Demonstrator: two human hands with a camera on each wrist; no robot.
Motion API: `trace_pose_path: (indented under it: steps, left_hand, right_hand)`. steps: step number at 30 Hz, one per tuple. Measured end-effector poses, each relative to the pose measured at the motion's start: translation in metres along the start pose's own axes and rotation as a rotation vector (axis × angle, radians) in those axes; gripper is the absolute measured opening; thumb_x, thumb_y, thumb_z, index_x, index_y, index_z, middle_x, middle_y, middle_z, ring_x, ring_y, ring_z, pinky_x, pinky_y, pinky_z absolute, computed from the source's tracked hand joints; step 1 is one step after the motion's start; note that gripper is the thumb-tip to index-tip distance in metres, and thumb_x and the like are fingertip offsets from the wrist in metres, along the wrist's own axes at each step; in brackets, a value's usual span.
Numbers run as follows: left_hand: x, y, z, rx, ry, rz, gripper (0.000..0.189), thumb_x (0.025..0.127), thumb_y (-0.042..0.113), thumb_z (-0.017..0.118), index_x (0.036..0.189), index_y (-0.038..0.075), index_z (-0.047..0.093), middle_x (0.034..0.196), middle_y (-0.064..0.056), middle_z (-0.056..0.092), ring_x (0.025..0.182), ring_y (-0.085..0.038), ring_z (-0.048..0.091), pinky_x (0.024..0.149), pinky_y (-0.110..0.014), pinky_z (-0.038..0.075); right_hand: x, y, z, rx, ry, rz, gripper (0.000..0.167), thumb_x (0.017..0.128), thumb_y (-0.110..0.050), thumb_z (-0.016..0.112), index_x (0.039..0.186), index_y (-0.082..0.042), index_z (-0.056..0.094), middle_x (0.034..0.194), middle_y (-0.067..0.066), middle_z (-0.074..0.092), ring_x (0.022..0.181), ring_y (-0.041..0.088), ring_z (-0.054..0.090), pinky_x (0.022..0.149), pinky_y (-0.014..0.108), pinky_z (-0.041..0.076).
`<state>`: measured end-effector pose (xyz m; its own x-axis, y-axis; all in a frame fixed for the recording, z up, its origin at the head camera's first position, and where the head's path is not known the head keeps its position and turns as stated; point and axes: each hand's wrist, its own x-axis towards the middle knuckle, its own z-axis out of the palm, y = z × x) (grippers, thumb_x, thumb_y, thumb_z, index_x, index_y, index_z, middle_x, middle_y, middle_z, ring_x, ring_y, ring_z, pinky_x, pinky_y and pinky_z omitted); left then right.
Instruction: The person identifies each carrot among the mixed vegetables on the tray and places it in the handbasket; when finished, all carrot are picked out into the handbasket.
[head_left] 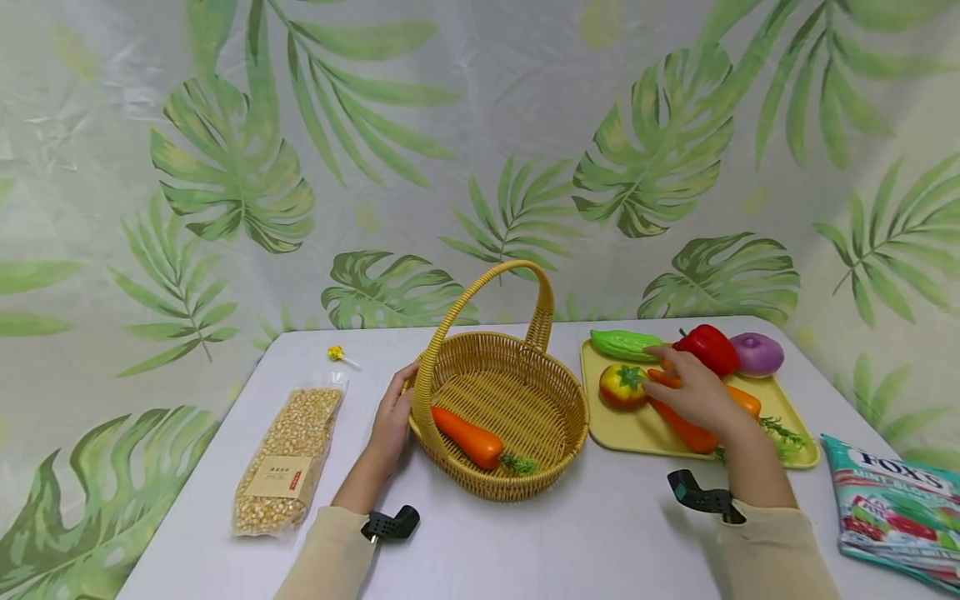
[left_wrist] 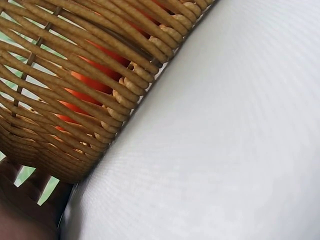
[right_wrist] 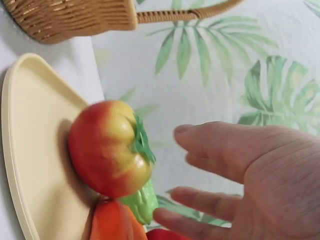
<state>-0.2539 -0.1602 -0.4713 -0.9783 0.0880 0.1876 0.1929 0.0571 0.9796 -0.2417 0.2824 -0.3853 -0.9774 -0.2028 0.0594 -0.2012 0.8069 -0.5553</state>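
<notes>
The tomato (head_left: 621, 390) sits on the left of the tray (head_left: 613, 430); our right hand (head_left: 701, 396), fingers parted and empty, hovers near it, seemingly at the pick-up step. Next, we judge, those fingers must close round it. Farther left, our left hand (head_left: 390, 423) touches the basket (head_left: 510, 492) holding a carrot (head_left: 468, 437); whether it grips, we cannot tell.

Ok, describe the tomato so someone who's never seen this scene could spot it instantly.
In the head view, find the wicker basket, then the yellow tray to its right. The tomato sits towards the tray's left side, nearer the camera than the bumpy green gourd. Unlike its neighbours, it blends red with yellow under a star of green leaves.
</notes>
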Motion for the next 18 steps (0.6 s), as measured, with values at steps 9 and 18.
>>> trace_pose_path:
  steps: [9,18]
  left_hand:
    - [0.0,-0.002,-0.002,-0.005,-0.006,0.0,0.042,0.107,0.021,0.035,0.148,0.022,0.042,0.159,0.0,0.037,0.149,-0.019,0.028,0.126,-0.046,0.019]
    - [0.001,-0.002,-0.001,-0.005,-0.008,-0.002,0.042,0.106,0.022,0.035,0.148,0.023,0.042,0.158,0.0,0.038,0.15,-0.019,0.028,0.126,-0.046,0.018]
  right_hand:
    - [-0.003,0.012,-0.003,0.025,-0.112,0.066,0.063,0.097,-0.035,0.063,0.146,0.0,0.043,0.145,0.034,0.045,0.13,0.055,0.045,0.104,0.069,0.04]
    - [-0.005,0.022,-0.001,-0.014,-0.133,0.021,0.052,0.094,-0.023,0.067,0.137,0.004,0.053,0.15,0.034,0.039,0.13,0.054,0.043,0.106,0.068,0.038]
